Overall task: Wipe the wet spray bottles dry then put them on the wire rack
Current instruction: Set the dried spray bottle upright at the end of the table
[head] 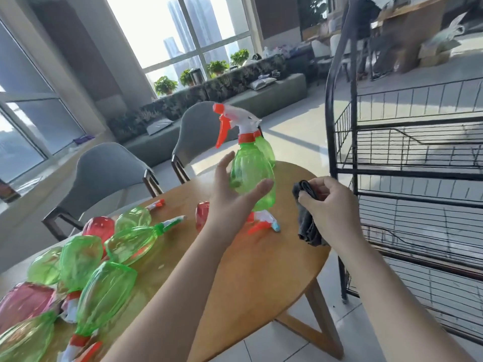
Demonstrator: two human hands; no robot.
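Your round wooden table [261,270] is the landmark here. Just beside its right edge stands the tall black wire rack [407,165], its shelves bare where you can see them. Beyond the table's far side sit two grey upholstered chairs [109,173]. On the table's left part lies a heap of green and red translucent plastic spray bottles [104,278], all on their sides. Above the table's far right part is an upright green translucent spray bottle with a white and orange trigger head [251,168]; your left hand [232,197] is spread around it with straight fingers and thumb, released rather than clasping, and whether they touch it cannot be told. Over the table's right edge, your right hand [326,202] grips a crumpled dark grey cloth [308,223], fingers curled round it.
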